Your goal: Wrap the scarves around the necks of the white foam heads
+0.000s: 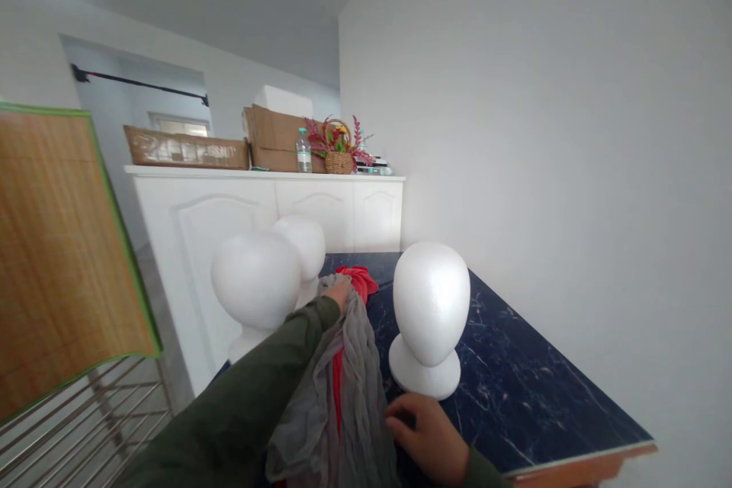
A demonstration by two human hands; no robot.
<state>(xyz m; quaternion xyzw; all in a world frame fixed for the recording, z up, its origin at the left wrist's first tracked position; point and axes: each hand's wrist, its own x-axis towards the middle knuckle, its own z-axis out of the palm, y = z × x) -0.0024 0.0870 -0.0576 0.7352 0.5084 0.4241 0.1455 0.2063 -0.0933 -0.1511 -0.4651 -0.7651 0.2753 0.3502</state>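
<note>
My left hand (pixel 341 292) reaches forward over the dark blue marbled table (pixel 515 366) and grips the far end of a grey scarf (pixel 354 389) that drapes back toward me. A red cloth (pixel 359 280) lies under and beyond the scarf. My right hand (pixel 428 438) rests near the table's front edge, fingers curled on the scarf's side, just in front of a white foam mannequin head (pixel 430 313). Two more white foam heads (pixel 257 282) (pixel 303 242) stand to the left of my left arm.
A white cabinet (pixel 263 206) stands behind the table, bearing cardboard boxes (pixel 274 139), a water bottle (pixel 304 152) and a flower basket (pixel 339 149). A bamboo mat (pixel 57 244) with green edging hangs over a metal rack (pixel 85 412) at left. A plain wall runs along the right.
</note>
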